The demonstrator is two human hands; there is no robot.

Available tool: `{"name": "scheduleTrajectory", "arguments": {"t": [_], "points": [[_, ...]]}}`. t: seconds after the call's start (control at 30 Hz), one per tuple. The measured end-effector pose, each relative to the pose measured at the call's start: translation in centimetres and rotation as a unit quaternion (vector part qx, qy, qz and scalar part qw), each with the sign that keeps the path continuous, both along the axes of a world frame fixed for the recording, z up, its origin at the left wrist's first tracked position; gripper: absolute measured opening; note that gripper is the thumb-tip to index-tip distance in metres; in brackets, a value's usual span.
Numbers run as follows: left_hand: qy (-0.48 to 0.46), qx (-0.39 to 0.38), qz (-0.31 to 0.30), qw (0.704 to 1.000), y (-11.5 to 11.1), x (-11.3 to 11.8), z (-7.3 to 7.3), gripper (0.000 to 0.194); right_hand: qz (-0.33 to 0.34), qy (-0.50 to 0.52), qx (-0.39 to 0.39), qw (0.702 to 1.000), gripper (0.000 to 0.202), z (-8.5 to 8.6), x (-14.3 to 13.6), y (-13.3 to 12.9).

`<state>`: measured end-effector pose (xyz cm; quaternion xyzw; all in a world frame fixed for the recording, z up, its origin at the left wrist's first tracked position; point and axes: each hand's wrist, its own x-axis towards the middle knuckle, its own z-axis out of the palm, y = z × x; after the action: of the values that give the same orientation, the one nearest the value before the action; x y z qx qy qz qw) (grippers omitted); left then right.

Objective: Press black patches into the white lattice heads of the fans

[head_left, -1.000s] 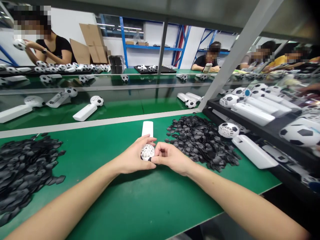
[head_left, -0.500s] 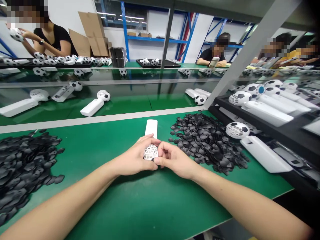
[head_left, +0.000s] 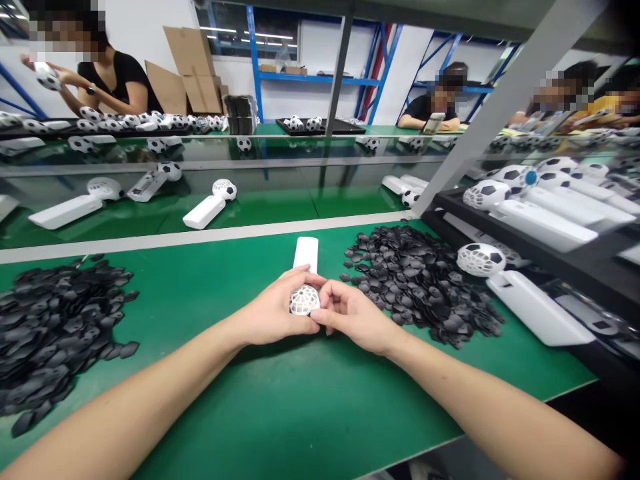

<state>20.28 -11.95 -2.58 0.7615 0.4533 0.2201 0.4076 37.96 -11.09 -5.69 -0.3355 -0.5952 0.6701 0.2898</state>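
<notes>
A round white lattice ball head is in my left hand, whose fingers and thumb wrap round it. A white flat body extends away from it toward the belt; where they meet is hidden by my fingers. My right hand is closed against the ball's right side, thumb and fingertips touching its edge. Whether a small piece sits between those fingertips is hidden. Loose black pieces lie in a heap to the right and in another heap to the left.
A black tray with white football-headed units stands at the right, one unit leaning beside it. Beyond the pale rail, the green belt carries more units. Several people sit across the line. A slanting grey post rises at the right.
The ball has turned a little in my hands, so its lattice faces up more and less black shows. The belt units have shifted rightward, and the view has moved slightly.
</notes>
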Motion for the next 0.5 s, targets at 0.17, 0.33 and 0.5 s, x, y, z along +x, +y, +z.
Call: {"name": "scheduleTrajectory", "arguments": {"t": [0.17, 0.33, 0.5], "points": [[-0.015, -0.006, 0.017, 1.0, -0.16, -0.09, -0.25, 0.065, -0.038, -0.067, 0.199, 0.977, 0.014, 0.38, 0.11, -0.56], [0.017, -0.003, -0.026, 1.0, 0.07, -0.59, -0.16, 0.087, 0.002, -0.143, 0.54, 0.83, 0.015, 0.7, 0.76, -0.79], [0.048, 0.021, -0.041, 0.998, 0.04, -0.73, 0.0, 0.078, 0.023, -0.19, 0.611, 0.768, 0.02, 0.65, 0.92, -1.03]]}}
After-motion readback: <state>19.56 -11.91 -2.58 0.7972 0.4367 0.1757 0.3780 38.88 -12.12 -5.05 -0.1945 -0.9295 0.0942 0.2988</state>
